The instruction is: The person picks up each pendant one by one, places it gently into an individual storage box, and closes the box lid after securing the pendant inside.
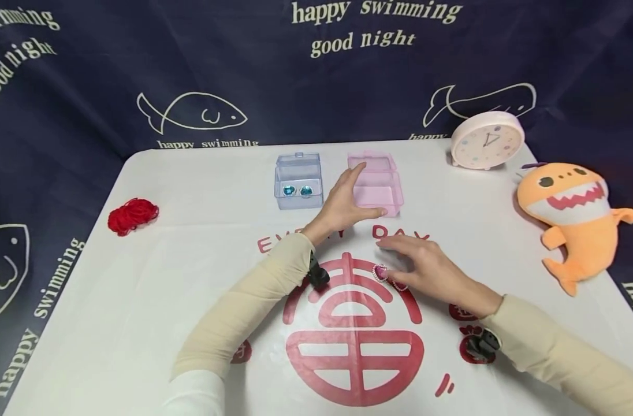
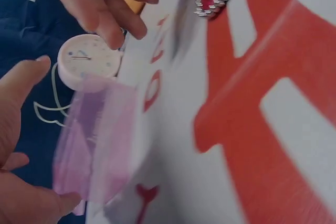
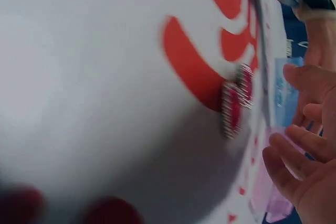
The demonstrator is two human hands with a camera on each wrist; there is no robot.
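Observation:
My left hand [image 1: 342, 202] is at the translucent pink box [image 1: 393, 184], its fingers and thumb spread apart. The box stands with its lid up. In the left wrist view, one fingertip overlaps the lower edge of the pink box [image 2: 113, 145]. My right hand [image 1: 433, 271] hovers low over the cloth, fingers loosely extended. Under its fingers lie two heart-like pink gems with silvery beaded rims; one gem [image 1: 380, 271] shows plainly in the head view, the other is partly hidden. From the right wrist view, both gems [image 3: 231, 113] lie side by side, apart from the palm.
Left of the pink box stands an open blue box [image 1: 298, 202] with two teal gems [image 1: 306, 190] inside. Red yarn [image 1: 133, 216] lies far left. A round clock [image 1: 488, 140] and an orange shark plush [image 1: 581, 231] are on the right. Dark printed cloth hangs behind.

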